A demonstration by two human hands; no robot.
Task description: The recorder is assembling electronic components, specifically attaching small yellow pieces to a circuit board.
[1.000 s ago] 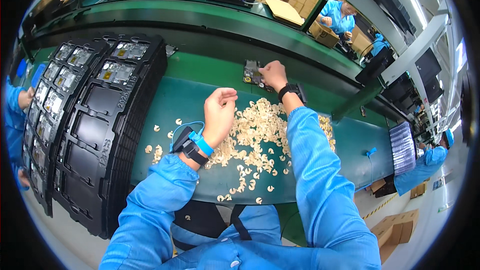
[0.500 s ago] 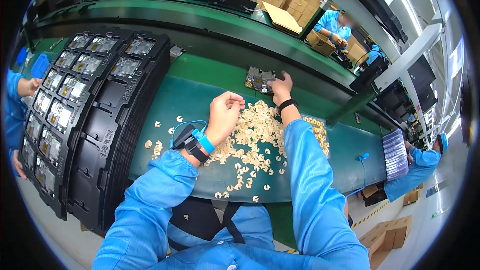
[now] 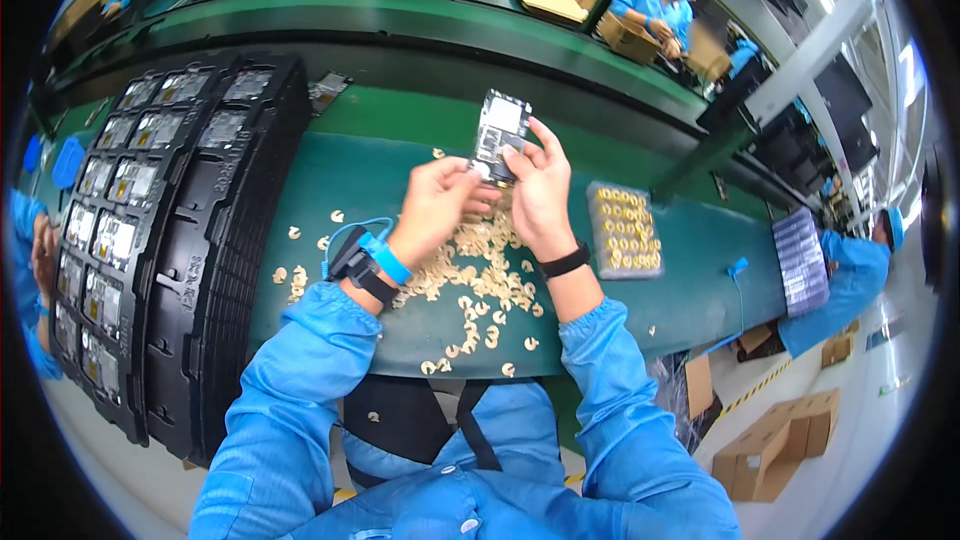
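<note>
My right hand (image 3: 541,185) grips a circuit board (image 3: 502,128) by its lower right side, thumb across its face, and holds it tilted up above the bench. The board is dark, with a large silvery plate at its upper end. At its lower left corner my left hand (image 3: 437,202) is closed in a pinch; what its fingertips hold, if anything, is too small to make out. Beneath both hands spreads a loose heap of small beige C-shaped pieces (image 3: 470,275). A blue strap and a black band circle my left wrist.
Stacked black trays (image 3: 205,230) with boards in their pockets stand at the left. Right of the heap lies a clear tray (image 3: 627,230) of yellow round parts. Farther right are a blue cord clip (image 3: 738,267) and a pale ribbed stack (image 3: 800,260). Other people sit beyond the bench.
The board has been lifted off the bench and turned upright in my right hand. My left hand has moved up to its lower corner. The clear tray shows more fully.
</note>
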